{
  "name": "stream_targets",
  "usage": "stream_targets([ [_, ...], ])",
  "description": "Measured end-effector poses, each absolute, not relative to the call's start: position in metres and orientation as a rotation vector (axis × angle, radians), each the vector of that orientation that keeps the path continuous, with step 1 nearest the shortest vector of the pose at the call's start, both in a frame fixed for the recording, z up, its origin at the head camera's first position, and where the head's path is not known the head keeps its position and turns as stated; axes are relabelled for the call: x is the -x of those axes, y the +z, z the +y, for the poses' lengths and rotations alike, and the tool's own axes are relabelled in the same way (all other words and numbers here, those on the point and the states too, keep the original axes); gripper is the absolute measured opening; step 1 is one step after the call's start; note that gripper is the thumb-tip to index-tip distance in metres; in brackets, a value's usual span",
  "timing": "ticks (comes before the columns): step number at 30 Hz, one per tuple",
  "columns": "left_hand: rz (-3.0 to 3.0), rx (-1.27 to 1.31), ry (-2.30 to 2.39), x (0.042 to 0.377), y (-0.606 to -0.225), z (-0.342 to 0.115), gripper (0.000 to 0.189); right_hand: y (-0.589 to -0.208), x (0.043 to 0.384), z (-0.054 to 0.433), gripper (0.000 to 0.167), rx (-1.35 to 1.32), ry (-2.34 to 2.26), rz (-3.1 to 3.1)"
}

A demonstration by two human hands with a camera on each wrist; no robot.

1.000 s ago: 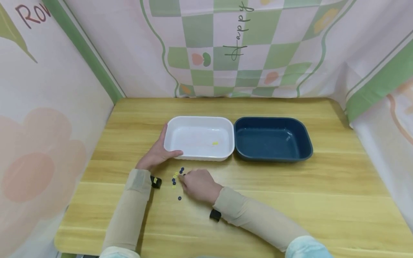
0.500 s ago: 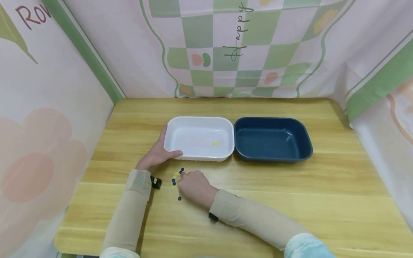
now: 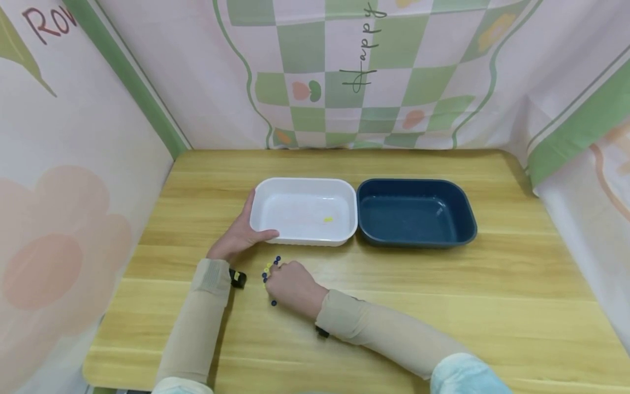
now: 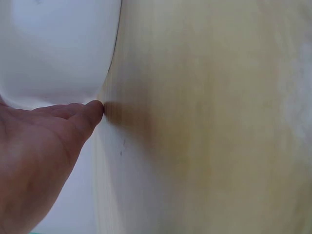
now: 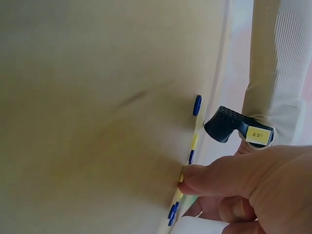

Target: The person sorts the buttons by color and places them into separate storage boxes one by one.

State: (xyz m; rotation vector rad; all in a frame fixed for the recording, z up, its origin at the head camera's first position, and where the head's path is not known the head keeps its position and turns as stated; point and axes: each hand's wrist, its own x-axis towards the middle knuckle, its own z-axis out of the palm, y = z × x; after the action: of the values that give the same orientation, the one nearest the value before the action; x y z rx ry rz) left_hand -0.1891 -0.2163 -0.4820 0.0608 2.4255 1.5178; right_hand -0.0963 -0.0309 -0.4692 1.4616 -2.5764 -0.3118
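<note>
My left hand (image 3: pixel 241 232) lies against the left end of a white plastic basin (image 3: pixel 303 183), thumb along the front wall and fingers on the left side. In the left wrist view the digits in sight lie straight by the basin's wall. My right hand (image 3: pixel 292 287) bends over small round button-like pieces on the table. Its thumb and a finger pinch at a yellow button (image 5: pixel 181 178) in the right wrist view. Several blue buttons lie around it, one blue button (image 3: pixel 274 302) apart from the others. Part of the group is hidden under the right hand.
A dark blue basin (image 3: pixel 417 239) stands right beside the white one. A small yellow piece (image 3: pixel 328 219) lies inside the white basin. Both stand on a wooden table (image 3: pixel 443 306), with patterned cloth (image 3: pixel 339 120) behind and at the sides. Each wrist wears a small black camera (image 3: pixel 238 278).
My right hand has shifted slightly left and towards me, its fingers drawing in over the buttons and covering some of them. The left hand and both basins have stayed put.
</note>
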Motion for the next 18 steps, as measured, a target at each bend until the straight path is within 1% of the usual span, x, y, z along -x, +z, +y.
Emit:
stream_targets([
  [7,2.422,-0.058,1.526,0.1884,-0.4812,-0.2159,0.127,-0.4702,0.0952,-0.0318,0.023,-1.469,-0.312,-2.542],
  [18,2.421,-0.063,1.522,0.1876,-0.4807,-0.2153,0.126,-0.4691,0.0963,-0.0315,0.018,-1.482,-0.313,-2.548],
])
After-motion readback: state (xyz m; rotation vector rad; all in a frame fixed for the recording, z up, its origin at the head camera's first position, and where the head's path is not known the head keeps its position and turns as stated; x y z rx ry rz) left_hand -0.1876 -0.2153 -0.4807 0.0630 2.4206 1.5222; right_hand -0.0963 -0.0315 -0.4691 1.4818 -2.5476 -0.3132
